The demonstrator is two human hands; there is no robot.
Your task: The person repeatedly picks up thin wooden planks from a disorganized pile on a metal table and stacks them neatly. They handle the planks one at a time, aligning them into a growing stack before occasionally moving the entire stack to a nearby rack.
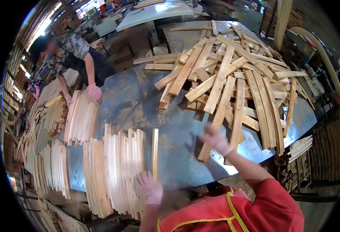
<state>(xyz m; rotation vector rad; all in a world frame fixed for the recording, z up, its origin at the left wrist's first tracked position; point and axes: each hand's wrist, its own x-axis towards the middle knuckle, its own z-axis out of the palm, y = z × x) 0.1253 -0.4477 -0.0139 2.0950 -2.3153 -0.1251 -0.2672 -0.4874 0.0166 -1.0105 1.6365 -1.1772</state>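
Observation:
My left hand [150,188], in a pale pink glove, rests against the right side of a row of upright wooden slats [123,170], fingers stretched out. Just above it, a single wooden strip [155,152] stands slightly apart from the row. My right hand [215,140], also gloved, is smeared by motion over the lower part of a long wooden slat [223,104] on the near side of the loose pile. Whether its fingers grip that slat cannot be made out. The heap of loose slats [255,91] lies crisscrossed over the right part of the metal table [131,100].
Across the table at left, a co-worker's gloved hands [94,94] touch another row of slats [83,118]. A further row [54,166] stands at the left edge. Stacked wood [299,149] sits beyond the right corner. A white table [154,15] stands behind.

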